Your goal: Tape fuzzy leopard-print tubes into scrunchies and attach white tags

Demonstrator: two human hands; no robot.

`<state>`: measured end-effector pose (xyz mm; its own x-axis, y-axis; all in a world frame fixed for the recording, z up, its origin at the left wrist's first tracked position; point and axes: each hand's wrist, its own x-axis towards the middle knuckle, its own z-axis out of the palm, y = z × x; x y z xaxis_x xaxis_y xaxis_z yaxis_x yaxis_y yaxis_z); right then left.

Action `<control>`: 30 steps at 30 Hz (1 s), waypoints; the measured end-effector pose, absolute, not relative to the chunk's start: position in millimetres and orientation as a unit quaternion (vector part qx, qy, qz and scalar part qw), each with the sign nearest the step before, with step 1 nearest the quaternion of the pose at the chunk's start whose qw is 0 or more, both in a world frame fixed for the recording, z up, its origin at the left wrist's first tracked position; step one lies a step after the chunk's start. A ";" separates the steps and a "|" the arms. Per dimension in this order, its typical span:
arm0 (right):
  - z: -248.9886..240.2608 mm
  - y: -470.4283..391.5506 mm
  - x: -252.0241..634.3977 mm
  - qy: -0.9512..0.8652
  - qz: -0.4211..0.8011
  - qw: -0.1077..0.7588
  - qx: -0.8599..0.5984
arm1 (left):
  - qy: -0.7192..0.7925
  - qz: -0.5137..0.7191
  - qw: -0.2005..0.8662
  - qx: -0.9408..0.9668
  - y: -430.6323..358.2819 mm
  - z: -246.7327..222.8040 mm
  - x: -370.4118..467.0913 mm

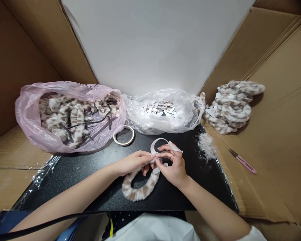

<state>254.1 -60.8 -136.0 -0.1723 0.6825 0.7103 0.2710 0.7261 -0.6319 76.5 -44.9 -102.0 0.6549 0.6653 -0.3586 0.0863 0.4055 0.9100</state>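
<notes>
"Two hands are meeting over a fluffy ring (137, 193) near the front of the worktop (97, 194). How are the fingers placed?"

"The left hand's (134, 161) are pinching the ring's upper end. The right hand's (175, 169) are curling in close, holding a looping white strip (152, 146); I can't tell whether they're gripping the ring too, because the hands are hiding that spot."

"What's crowding them?"

"A tape roll (124, 144) is lying just beyond the left hand. Behind it, a pink bag (27, 125) of furry pieces (76, 115) and a clear bag (187, 124) of white slips (163, 108) are filling the back. Rightward, a tuft of fluff (207, 145) is resting at the edge; past it, a pile of furry rings (234, 112) and a pink-handled tool (245, 164) are lying on cardboard (268, 184)."
</notes>
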 end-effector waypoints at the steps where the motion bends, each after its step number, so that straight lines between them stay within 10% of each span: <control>1: -136.4 -60.5 254.1 -0.745 0.183 0.557 -0.319 | 0.368 0.179 0.758 0.509 -44.8 -100.8 76.3; 20: -125.4 -50.1 259.8 -0.587 0.506 0.531 -0.342 | 0.319 0.204 0.808 0.451 -45.1 -104.8 71.8; 30: -132.8 -55.1 256.7 -0.650 0.434 0.518 -0.349 | 0.336 0.136 0.864 0.350 -41.4 -106.1 68.0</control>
<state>256.7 -55.1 -132.8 -0.2205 0.9025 0.3700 0.0041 0.3802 -0.9249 68.0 -41.4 -106.1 0.7373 0.4707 -0.4845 -0.0005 0.7177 0.6964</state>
